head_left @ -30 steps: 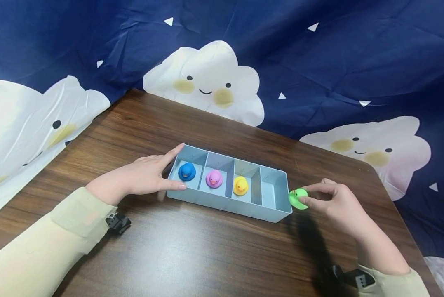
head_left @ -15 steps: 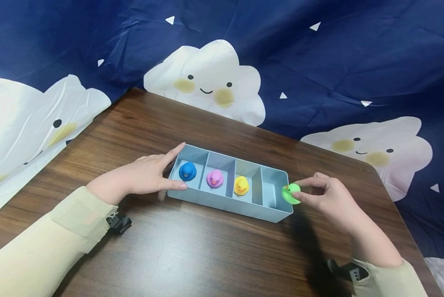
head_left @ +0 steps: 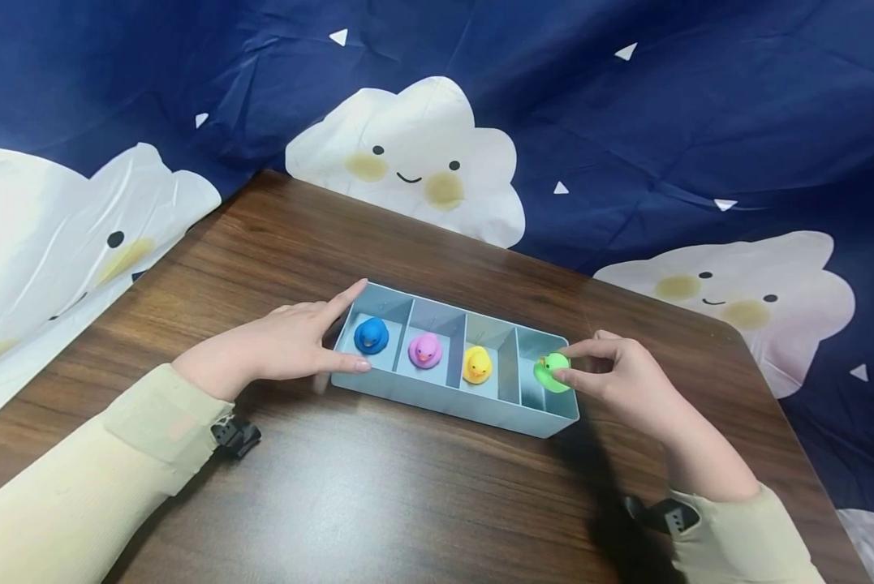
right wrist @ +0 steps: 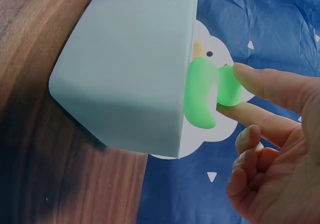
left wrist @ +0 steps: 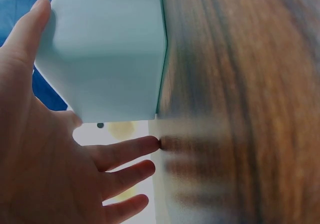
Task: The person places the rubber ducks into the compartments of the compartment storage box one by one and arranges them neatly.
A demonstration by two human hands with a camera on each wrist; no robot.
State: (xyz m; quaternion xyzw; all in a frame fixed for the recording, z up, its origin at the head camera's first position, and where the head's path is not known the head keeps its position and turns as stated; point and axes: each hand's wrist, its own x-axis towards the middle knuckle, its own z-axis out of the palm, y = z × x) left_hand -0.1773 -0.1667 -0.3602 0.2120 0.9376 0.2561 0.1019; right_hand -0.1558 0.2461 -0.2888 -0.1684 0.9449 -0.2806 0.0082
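My right hand [head_left: 619, 377] pinches a green rubber duck [head_left: 552, 373] between thumb and fingers, over the rightmost compartment of a pale blue divided box [head_left: 437, 397]. In the right wrist view the green duck [right wrist: 202, 94] shows above the box's rim, with the other fingers curled below. My left hand [head_left: 283, 342] holds the box's left end, thumb along the near wall and index finger at the far corner. Its other fingers stretch out apart from the box wall [left wrist: 105, 59] in the left wrist view. A blue duck [head_left: 372, 335], a pink duck [head_left: 425, 350] and a yellow duck [head_left: 477, 365] each sit in their own compartment.
The box stands on a dark wood-grain table [head_left: 320, 478]. Behind the table hangs a navy cloth [head_left: 626, 122] printed with smiling clouds and white triangles. A black strap [head_left: 235, 438] with a small device is on each wrist.
My right hand has carried the green duck leftward, from outside the box's right end, across the rim to over the rightmost compartment. The left hand stays at the left end.
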